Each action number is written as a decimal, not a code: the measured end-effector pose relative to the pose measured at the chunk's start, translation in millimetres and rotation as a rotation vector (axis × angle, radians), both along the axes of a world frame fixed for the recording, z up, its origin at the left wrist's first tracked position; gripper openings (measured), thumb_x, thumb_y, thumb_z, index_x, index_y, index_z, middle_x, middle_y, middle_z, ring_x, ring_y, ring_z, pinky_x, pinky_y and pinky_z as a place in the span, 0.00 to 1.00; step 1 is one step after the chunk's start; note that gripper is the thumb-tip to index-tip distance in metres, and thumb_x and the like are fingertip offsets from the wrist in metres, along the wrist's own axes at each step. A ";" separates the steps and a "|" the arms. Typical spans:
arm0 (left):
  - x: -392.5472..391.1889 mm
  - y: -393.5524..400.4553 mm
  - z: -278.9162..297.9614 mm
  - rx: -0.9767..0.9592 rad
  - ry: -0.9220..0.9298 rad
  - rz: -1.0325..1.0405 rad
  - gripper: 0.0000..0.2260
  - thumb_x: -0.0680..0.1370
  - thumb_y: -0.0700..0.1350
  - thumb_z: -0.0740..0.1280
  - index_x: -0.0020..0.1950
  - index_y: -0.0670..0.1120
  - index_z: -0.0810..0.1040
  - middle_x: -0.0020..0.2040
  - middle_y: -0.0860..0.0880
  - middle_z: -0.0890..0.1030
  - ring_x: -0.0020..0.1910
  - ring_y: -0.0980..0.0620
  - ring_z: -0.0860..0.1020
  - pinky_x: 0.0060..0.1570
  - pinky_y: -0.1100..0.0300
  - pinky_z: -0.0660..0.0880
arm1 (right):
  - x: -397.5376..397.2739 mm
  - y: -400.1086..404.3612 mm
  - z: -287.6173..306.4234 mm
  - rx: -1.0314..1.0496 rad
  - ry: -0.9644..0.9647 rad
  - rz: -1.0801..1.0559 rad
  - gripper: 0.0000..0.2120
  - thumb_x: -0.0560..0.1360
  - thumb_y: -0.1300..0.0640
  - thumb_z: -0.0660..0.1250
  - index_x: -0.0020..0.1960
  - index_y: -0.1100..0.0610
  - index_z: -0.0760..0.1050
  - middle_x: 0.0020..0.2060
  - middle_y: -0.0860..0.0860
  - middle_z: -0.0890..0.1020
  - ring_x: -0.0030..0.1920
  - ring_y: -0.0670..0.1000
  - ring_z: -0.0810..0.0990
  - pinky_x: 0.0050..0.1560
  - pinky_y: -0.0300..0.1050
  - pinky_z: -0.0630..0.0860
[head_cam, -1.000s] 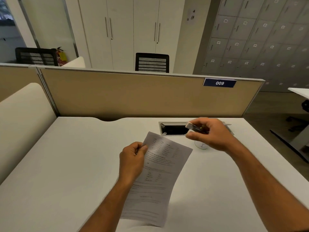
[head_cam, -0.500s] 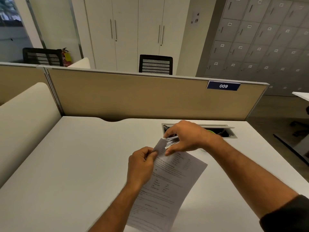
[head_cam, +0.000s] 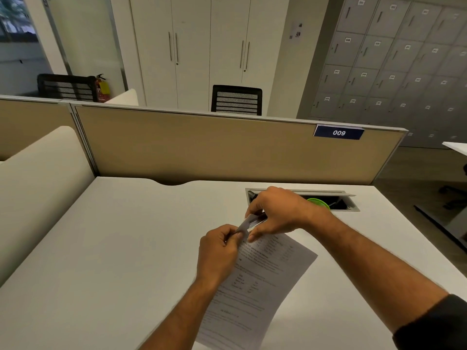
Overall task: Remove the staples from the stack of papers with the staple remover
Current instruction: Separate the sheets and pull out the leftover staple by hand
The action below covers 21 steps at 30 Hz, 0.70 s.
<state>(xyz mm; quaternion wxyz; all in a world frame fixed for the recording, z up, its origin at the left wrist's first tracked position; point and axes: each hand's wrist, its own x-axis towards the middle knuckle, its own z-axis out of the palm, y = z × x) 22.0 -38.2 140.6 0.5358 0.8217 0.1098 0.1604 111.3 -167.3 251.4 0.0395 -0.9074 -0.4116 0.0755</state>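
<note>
A printed stack of papers (head_cam: 260, 279) lies slanted on the white desk (head_cam: 121, 248), its top left corner lifted. My left hand (head_cam: 218, 251) pinches that corner between thumb and fingers. My right hand (head_cam: 278, 213) grips the small metal staple remover (head_cam: 255, 221) and holds its tip against the lifted corner, just above my left thumb. The staple itself is too small to see.
A cable tray opening (head_cam: 341, 200) with a green object (head_cam: 319, 203) inside sits in the desk behind my right hand. A beige partition (head_cam: 214, 147) with a blue "009" label closes the far edge. A cream panel (head_cam: 32, 188) borders the left side.
My right hand brought the staple remover from over the cable tray leftward and down to the paper's lifted corner. My left hand kept its pinch on the corner.
</note>
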 end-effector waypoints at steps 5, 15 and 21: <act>-0.2 -0.6 -0.4 0.008 -0.002 0.000 0.05 0.79 0.46 0.69 0.49 0.51 0.85 0.38 0.59 0.81 0.38 0.58 0.78 0.36 0.71 0.70 | -0.7 0.5 -3.1 -0.006 0.008 -0.005 0.23 0.65 0.37 0.75 0.53 0.50 0.83 0.46 0.46 0.86 0.43 0.45 0.83 0.43 0.42 0.82; -0.4 -0.1 -1.8 0.005 -0.006 -0.003 0.05 0.79 0.45 0.69 0.49 0.51 0.85 0.39 0.57 0.82 0.38 0.57 0.79 0.37 0.70 0.71 | 0.4 0.9 -7.6 0.013 0.002 0.001 0.23 0.65 0.37 0.74 0.54 0.50 0.83 0.45 0.45 0.86 0.42 0.45 0.83 0.40 0.39 0.79; -0.1 -0.1 -3.0 -0.008 -0.004 0.001 0.05 0.79 0.45 0.69 0.49 0.50 0.85 0.39 0.58 0.81 0.39 0.57 0.79 0.38 0.69 0.71 | 1.1 2.2 -10.5 0.030 -0.003 0.005 0.22 0.66 0.38 0.74 0.53 0.50 0.84 0.44 0.46 0.86 0.41 0.45 0.83 0.40 0.39 0.80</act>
